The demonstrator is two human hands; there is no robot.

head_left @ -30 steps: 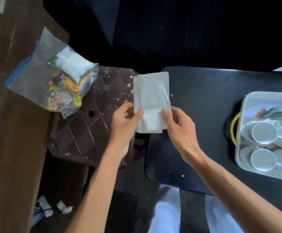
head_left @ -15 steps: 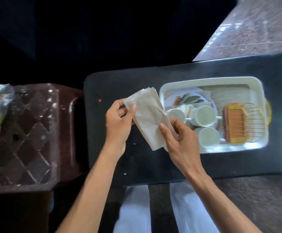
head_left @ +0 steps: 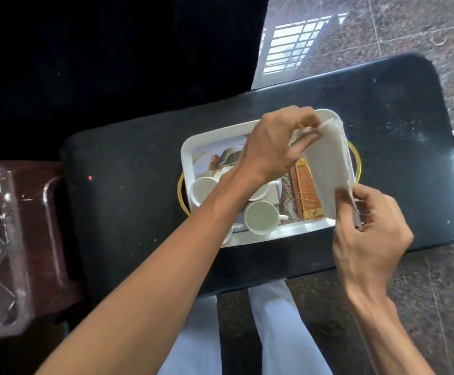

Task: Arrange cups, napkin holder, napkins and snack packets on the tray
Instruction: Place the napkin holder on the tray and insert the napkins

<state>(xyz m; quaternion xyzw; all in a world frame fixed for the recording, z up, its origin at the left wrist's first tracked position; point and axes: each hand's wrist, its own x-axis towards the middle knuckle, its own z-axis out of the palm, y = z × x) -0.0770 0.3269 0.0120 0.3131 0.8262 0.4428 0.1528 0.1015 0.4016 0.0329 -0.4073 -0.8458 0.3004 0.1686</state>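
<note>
Both hands [head_left: 271,147] pinching napkins [head_left: 325,169] over tray [head_left: 209,136]

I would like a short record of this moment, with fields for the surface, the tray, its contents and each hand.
surface: black rounded table
tray: white rectangular plastic tray with gold handles
contents: white ceramic cups, mouths up; gold wire napkin holder
left hand: pinches far end of folded white paper napkins
right hand: pinches near end of napkins
napkins position: above napkin holder, not yet inserted
</note>
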